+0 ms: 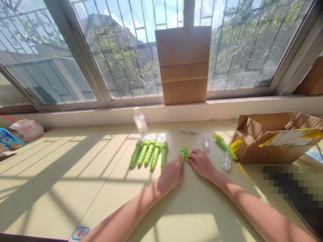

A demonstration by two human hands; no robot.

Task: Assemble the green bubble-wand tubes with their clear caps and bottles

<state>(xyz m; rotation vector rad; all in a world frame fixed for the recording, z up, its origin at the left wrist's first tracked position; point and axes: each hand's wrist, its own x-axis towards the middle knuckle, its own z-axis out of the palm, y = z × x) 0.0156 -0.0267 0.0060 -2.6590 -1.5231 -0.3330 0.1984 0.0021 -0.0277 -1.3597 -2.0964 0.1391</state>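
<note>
Near the middle of the table, my left hand (171,174) is closed around a green tube (184,153), whose wider end points away from me. My right hand (201,163) pinches a small yellow piece (189,158) beside that tube. Left of my hands lie several green tubes with clear caps (149,152), side by side. To the right are a clear cap (206,143), another clear cap (226,160) and a green tube with a yellow loop (225,146). Two small clear pieces (189,130) lie farther back.
A water bottle (140,121) stands behind the row of tubes. An open cardboard box (275,148) sits at the right, with a dark, partly pixelated object (300,195) in front. At the far left are a pink bag (27,129) and a blue packet (10,138).
</note>
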